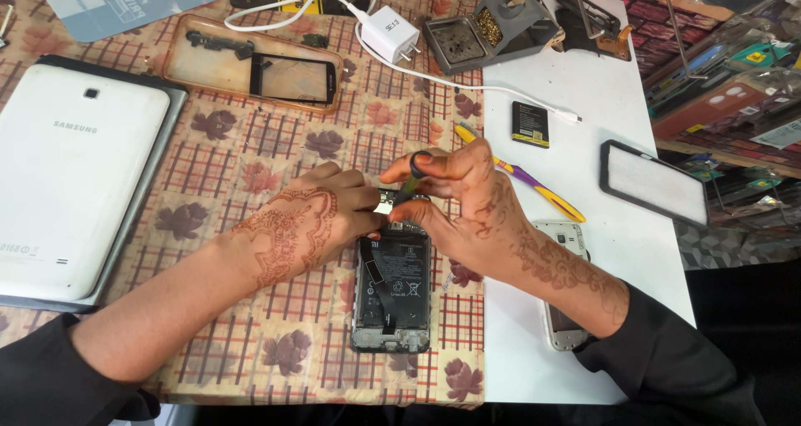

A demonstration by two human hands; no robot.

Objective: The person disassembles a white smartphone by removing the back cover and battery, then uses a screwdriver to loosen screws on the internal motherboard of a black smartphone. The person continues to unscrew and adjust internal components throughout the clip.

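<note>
An opened phone (394,297) lies back-up on the patterned cloth, its black battery and circuit boards showing. My left hand (313,217) presses on the phone's top left edge with its fingertips. My right hand (467,201) is shut on a small screwdriver (413,176) with a black cap, its tip down on the phone's upper end. Both hands carry henna patterns. The top of the phone is hidden under my fingers.
A white tablet (75,176) lies at the left. A clear tray (250,63) holds a black screen frame. A white charger (390,34) with cable, a small battery (530,124), a yellow-purple tool (534,186), a magnifier (655,182) and another phone (561,326) lie at the right.
</note>
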